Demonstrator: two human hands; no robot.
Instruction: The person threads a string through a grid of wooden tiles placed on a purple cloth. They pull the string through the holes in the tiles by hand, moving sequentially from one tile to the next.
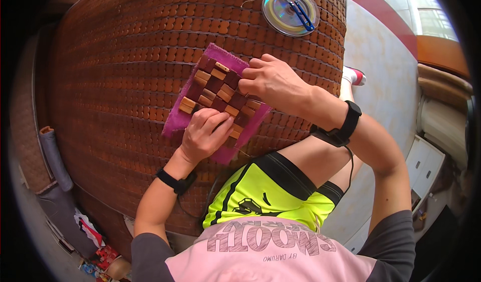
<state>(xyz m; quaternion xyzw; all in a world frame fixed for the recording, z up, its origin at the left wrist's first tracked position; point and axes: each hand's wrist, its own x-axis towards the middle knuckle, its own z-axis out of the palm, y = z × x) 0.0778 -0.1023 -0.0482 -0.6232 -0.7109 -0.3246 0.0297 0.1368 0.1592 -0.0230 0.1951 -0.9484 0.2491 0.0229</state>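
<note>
A: Step?
B: Looks like working the blocks (218,88) on the cloth (174,121), atop the mat (125,81). Left hand (206,131): fingers curled at near edge. Right hand (270,79): fingers bunched over right side. Contents hidden, can't tell.
A: Next?
B: Probably left steadies, right works.
A: Count?
B: 1 cloth, 1 disc (274,14), 1 snips (302,17) on it. Blocks part-covered, no total.

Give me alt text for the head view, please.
A person's left hand and right hand work at a checkered panel of light and dark pieces on magenta cloth, spread over a brown tiled mat. Farther off, blue-handled snips lie across a shiny disc.
</note>
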